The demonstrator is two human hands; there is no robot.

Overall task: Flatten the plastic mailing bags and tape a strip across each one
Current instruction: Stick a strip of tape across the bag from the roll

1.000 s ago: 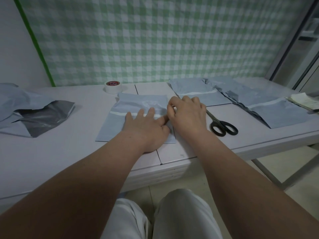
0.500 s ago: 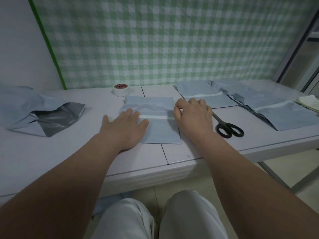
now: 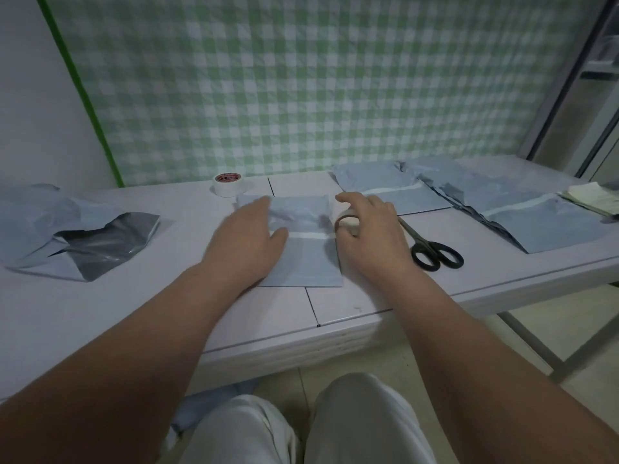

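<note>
A flat grey-blue mailing bag (image 3: 303, 262) lies on the white table (image 3: 134, 306) in front of me, with a white tape strip (image 3: 310, 235) across its middle. My left hand (image 3: 248, 242) rests flat on the bag's left part, fingers straight. My right hand (image 3: 371, 236) is at the bag's right edge, fingers curled round a tape roll (image 3: 346, 220) where the strip ends.
A second tape roll (image 3: 227, 184) stands behind the bag. Black scissors (image 3: 432, 252) lie just right of my right hand. Two taped bags (image 3: 395, 192) (image 3: 542, 226) lie at the back right, with papers (image 3: 589, 195) beyond. Crumpled bags (image 3: 67, 229) sit at the left.
My left hand slid leftward along the strip from beside my right hand to the bag's left part. My right hand has lifted slightly, and the tape roll under it now shows.
</note>
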